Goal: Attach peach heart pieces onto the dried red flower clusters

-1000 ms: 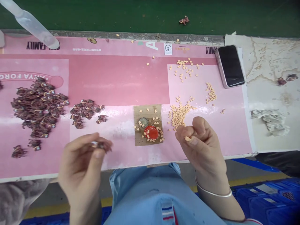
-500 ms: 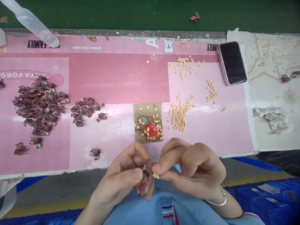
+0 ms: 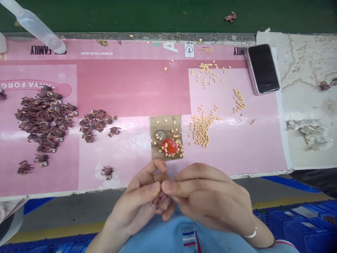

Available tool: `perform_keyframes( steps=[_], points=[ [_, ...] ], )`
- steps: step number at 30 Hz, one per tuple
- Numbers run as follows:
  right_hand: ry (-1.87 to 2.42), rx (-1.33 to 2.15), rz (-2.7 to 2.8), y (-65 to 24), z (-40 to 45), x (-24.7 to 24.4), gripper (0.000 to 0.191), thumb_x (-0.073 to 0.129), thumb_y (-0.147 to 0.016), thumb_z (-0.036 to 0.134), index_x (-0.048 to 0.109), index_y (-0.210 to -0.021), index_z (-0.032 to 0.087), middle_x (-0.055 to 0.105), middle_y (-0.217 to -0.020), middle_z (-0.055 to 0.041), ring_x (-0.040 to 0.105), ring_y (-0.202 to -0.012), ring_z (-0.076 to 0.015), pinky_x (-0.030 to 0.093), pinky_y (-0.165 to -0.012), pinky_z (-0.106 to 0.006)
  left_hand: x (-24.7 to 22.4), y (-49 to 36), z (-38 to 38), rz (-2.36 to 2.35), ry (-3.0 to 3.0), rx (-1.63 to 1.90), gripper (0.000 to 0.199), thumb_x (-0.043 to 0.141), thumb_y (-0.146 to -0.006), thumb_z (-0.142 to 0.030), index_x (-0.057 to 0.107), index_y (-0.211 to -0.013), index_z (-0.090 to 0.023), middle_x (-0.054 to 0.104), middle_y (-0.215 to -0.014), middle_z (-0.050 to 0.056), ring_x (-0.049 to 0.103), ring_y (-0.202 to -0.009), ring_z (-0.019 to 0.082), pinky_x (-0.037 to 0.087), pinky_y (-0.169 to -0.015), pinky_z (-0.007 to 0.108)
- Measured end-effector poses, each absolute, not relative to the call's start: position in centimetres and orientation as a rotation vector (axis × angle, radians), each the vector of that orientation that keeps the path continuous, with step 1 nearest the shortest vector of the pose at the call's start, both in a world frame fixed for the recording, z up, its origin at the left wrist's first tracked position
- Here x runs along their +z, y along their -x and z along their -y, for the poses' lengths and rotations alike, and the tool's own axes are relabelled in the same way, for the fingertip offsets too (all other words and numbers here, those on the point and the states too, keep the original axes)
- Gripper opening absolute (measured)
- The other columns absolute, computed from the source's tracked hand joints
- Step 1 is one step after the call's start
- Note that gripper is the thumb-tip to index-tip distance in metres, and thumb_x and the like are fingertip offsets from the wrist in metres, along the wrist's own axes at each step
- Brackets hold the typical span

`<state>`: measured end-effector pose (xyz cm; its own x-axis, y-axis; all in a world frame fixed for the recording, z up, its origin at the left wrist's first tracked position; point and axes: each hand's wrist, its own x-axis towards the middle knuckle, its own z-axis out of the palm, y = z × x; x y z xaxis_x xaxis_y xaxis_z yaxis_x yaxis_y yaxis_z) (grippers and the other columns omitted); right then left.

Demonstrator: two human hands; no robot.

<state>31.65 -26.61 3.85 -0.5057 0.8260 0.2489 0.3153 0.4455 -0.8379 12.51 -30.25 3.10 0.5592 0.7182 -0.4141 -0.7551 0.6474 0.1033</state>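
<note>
My left hand (image 3: pixel 143 196) is closed around a small purplish-brown figure-like piece (image 3: pixel 160 203), its thumb on top and part of the piece showing below. My right hand (image 3: pixel 207 196) is pinched against the upper end of that piece, thumb and fingertips touching it. The small cream piece that these fingertips held is now hidden between the hands. Just beyond them lies a brown card (image 3: pixel 155 154) with a glossy orange-red blob (image 3: pixel 170 146), a bottle cap (image 3: pixel 160 135) and several cream bits stuck about. A pile of cream pieces (image 3: pixel 202 130) lies to the right of the card.
A heap of dark brown pieces (image 3: pixel 47 119) lies at left, with a smaller cluster (image 3: pixel 94 123) beside it. A phone (image 3: pixel 263 69) rests at the back right. A translucent plastic bottle (image 3: pixel 42 30) is at the upper left. Beyond the table runs a green surface (image 3: pixel 147 15).
My right hand has moved left, bringing its fingertips and the cream piece onto the brown piece in my left hand. The brown piece on the green surface has shifted right.
</note>
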Motion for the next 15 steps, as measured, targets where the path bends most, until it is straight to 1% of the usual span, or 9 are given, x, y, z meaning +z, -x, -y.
perform_keyframes(
  steps=[2,3,5,7,9,11,13,15],
  points=[
    [0.788,0.959,2.091,-31.3,26.5,3.7,0.036,0.064,-0.094,0.001,0.067,-0.118,0.028,0.085,-0.112,0.0024,0.082,-0.100,-0.0136,0.070,-0.089,-0.020,3.2,-12.6,30.0,-0.531,0.073,0.885,0.019,0.080,-0.091,-0.028,0.072,-0.108,-0.026,0.039,-0.064,-0.008,0.028,-0.050,0.003,0.047,-0.057,0.011],
    [0.705,0.975,2.084,-31.1,26.3,3.6,0.033,0.061,-0.094,0.001,0.064,-0.115,0.027,0.085,-0.113,0.0000,0.081,-0.107,-0.0146,0.069,-0.093,-0.023,3.3,-12.6,29.8,-0.586,0.038,0.903,0.021,0.082,-0.090,-0.030,0.073,-0.109,-0.028,0.041,-0.065,-0.007,0.032,-0.052,0.003,0.047,-0.057,0.011],
    [0.706,1.044,1.972,-30.9,25.8,3.4,0.028,0.060,-0.095,0.006,0.060,-0.111,0.029,0.084,-0.117,-0.0035,0.078,-0.117,-0.0181,0.070,-0.094,-0.032,3.4,-12.6,29.6,-0.712,-0.088,0.957,0.024,0.083,-0.090,-0.036,0.075,-0.112,-0.032,0.045,-0.065,-0.006,0.043,-0.056,0.005,0.050,-0.060,0.013],
    [0.828,1.077,1.798,-31.3,25.5,2.9,0.024,0.061,-0.098,0.012,0.057,-0.115,0.030,0.081,-0.126,-0.0078,0.077,-0.122,-0.0237,0.072,-0.088,-0.040,3.4,-12.3,29.4,-0.870,-0.280,1.034,0.021,0.082,-0.091,-0.040,0.078,-0.110,-0.034,0.049,-0.065,-0.004,0.052,-0.061,0.007,0.053,-0.063,0.015],
    [0.991,1.001,1.611,-32.7,25.3,2.2,0.021,0.062,-0.099,0.015,0.058,-0.113,0.030,0.079,-0.129,-0.0102,0.078,-0.119,-0.0273,0.071,-0.081,-0.043,3.4,-11.7,29.2,-1.039,-0.514,1.103,0.012,0.080,-0.092,-0.041,0.081,-0.102,-0.033,0.054,-0.066,-0.002,0.058,-0.065,0.009,0.056,-0.065,0.017],
    [1.149,0.859,1.486,-35.0,25.1,1.1,0.017,0.064,-0.099,0.015,0.059,-0.107,0.029,0.082,-0.114,-0.0075,0.080,-0.106,-0.0261,0.069,-0.077,-0.041,3.3,-10.8,29.0,-1.207,-0.743,1.145,0.010,0.079,-0.093,-0.040,0.082,-0.093,-0.031,0.058,-0.066,0.000,0.061,-0.066,0.012,0.058,-0.064,0.020],
    [1.285,0.696,1.468,-37.7,24.8,-0.1,0.014,0.067,-0.099,0.017,0.060,-0.103,0.028,0.082,-0.101,-0.0046,0.081,-0.097,-0.0248,0.068,-0.079,-0.042,3.1,-9.7,28.5,-1.362,-0.941,1.159,0.014,0.079,-0.093,-0.042,0.081,-0.088,-0.029,0.061,-0.067,0.002,0.063,-0.065,0.015,0.059,-0.059,0.023],
    [1.447,0.564,1.526,-40.2,24.5,-1.2,0.010,0.067,-0.099,0.019,0.061,-0.101,0.027,0.081,-0.098,-0.0041,0.080,-0.095,-0.0241,0.066,-0.083,-0.042,2.7,-8.3,27.4,-1.547,-1.083,1.176,0.019,0.078,-0.092,-0.046,0.080,-0.086,-0.028,0.065,-0.070,0.003,0.065,-0.066,0.017,0.059,-0.058,0.027]
  ],
)
